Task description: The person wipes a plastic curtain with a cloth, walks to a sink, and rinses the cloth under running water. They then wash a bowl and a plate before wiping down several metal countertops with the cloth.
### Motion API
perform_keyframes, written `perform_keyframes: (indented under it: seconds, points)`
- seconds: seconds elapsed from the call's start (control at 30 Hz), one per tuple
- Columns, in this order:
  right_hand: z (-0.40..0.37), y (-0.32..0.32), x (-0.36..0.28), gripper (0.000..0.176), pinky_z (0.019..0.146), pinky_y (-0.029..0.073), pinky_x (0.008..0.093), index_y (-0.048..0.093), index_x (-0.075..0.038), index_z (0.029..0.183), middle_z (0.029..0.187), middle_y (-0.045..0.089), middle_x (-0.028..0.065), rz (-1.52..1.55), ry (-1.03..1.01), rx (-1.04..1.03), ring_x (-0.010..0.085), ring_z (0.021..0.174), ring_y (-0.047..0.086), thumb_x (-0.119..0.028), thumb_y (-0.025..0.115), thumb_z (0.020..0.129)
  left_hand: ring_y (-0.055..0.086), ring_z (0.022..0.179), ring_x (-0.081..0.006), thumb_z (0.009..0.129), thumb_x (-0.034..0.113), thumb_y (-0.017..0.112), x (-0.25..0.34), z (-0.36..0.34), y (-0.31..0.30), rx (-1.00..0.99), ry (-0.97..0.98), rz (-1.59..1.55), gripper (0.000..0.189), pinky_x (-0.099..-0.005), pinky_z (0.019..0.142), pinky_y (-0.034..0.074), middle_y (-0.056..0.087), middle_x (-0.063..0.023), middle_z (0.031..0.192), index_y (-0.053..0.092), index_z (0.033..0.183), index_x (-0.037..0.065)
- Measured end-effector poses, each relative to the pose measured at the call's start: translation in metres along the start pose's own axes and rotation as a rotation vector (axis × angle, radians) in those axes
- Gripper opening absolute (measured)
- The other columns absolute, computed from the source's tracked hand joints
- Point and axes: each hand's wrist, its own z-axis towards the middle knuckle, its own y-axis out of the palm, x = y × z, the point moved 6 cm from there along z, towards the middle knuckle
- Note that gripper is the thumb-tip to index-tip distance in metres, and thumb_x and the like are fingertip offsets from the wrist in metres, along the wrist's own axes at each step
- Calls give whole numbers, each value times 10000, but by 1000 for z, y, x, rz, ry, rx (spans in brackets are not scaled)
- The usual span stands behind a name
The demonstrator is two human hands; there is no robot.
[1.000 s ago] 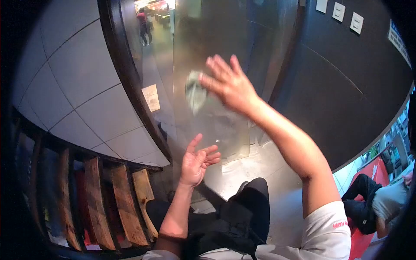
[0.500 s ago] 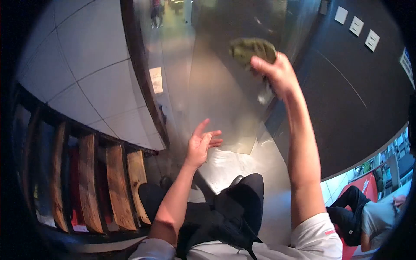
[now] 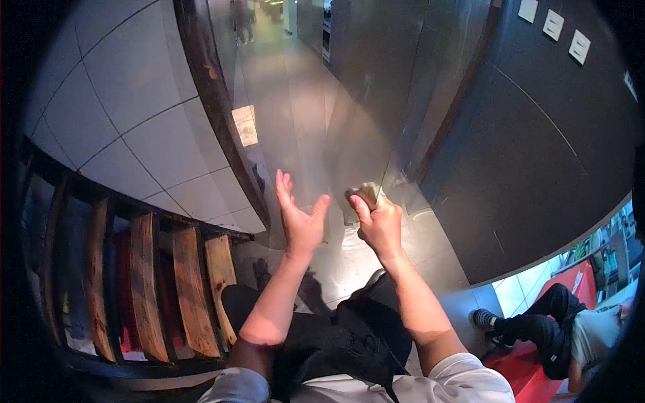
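Observation:
My right hand (image 3: 383, 228) is closed round a bunched olive-grey cloth (image 3: 367, 195), thumb along its near side. The cloth lies against or close over a glass panel (image 3: 295, 134) with hazy smears and reflections. To the left, my left hand (image 3: 304, 225) is raised with its fingers stretched out and thumb apart, holding nothing. It is in front of the lower part of the same panel. Much of the cloth is hidden behind my right hand.
Wooden slats (image 3: 149, 289) in a dark frame stand at left, below a tiled wall (image 3: 127, 101). A dark wall (image 3: 537, 154) with white switch plates (image 3: 553, 25) is at right. A seated person (image 3: 594, 342) is at lower right on a red surface (image 3: 517, 369).
My right hand has come down with the cloth from high on the right to the middle. My left hand has turned and spread its fingers upward, staying in about the same place.

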Motion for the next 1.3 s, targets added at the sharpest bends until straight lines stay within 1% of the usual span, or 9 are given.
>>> perform_keyframes:
  seconds: [0.1, 0.3, 0.43, 0.6, 0.73, 0.8, 0.9, 1.17, 1.3]
  points:
    - [-8, 5, -10, 150, 609, 501, 424, 650, -32, 782, 680, 624, 162, -89, -101, 29, 363, 650, 627, -171, 689, 825, 213, 1423, -386, 722, 291, 831, 72, 1, 27, -372, 370, 156, 1140, -479, 1146, 190, 198, -296, 1514, 54, 1510, 19]
    - [-35, 10, -45, 291, 807, 507, 453, 617, 40, 958, 990, 628, 256, -258, -74, -304, 444, 928, 610, -186, 681, 787, 250, 1413, -303, 898, 280, 648, 99, 22, 66, -580, 83, -260, 878, -392, 1143, 220, 191, -158, 1563, 80, 1547, 117]
    - [-55, 18, -66, 847, 1127, 34, 625, 252, 51, 1456, 1497, 188, 345, 77, -332, -344, 517, 1410, 94, -504, 551, 891, 378, 1345, -330, 951, 280, 561, 90, 23, 57, -873, -312, -889, 754, -428, 1080, 379, 204, -177, 1557, 99, 1546, 250]
    - [-16, 0, -52, 752, 1087, -33, 675, 353, 63, 1398, 1484, 268, 298, -225, -337, -11, 474, 1413, 153, -500, 491, 919, 381, 1334, -335, 970, 442, 493, 115, 2, 62, -1012, -286, -1087, 761, -470, 1082, 351, 181, -167, 1571, 18, 1544, 293]
    - [73, -40, -58, 536, 1030, 177, 637, 622, 51, 989, 1157, 532, 339, 172, 123, -319, 496, 1179, 426, -451, 441, 940, 313, 1385, -365, 956, 514, 467, 112, -14, 61, -1002, -325, -1100, 741, -521, 1093, 337, 180, -169, 1566, 87, 1543, 267]
    - [78, -36, -99, 582, 974, 251, 641, 638, 63, 855, 1114, 538, 356, 215, -223, -97, 524, 1134, 442, -477, 434, 934, 330, 1374, -381, 962, 534, 430, 87, -9, 66, -908, -348, -1079, 725, -567, 1056, 363, 187, -175, 1562, 103, 1542, 247]
    - [10, 7, -104, 570, 1107, 193, 603, 516, 103, 1172, 1242, 459, 401, -59, -607, -100, 541, 1285, 329, -382, 537, 873, 375, 1339, -410, 971, 547, 385, 108, -6, 54, -897, -158, -1134, 715, -610, 1001, 404, 204, -199, 1552, 113, 1540, 211]
    - [-3, 11, -39, 467, 1086, 118, 672, 554, 14, 1208, 1301, 508, 272, -349, -382, 69, 454, 1273, 416, -306, 561, 868, 351, 1368, -337, 987, 480, 400, 110, -1, 50, -878, -236, -1041, 704, -431, 1120, 308, 283, -168, 1538, 44, 1545, 241]
    - [48, -1, -85, 332, 1013, 287, 601, 611, 17, 999, 1007, 597, 299, -6, -27, -666, 515, 1001, 524, -250, 552, 810, 330, 1386, -334, 997, 456, 401, 70, -7, 62, -743, -324, -1096, 680, -422, 1102, 338, 288, -140, 1544, 153, 1532, 118]
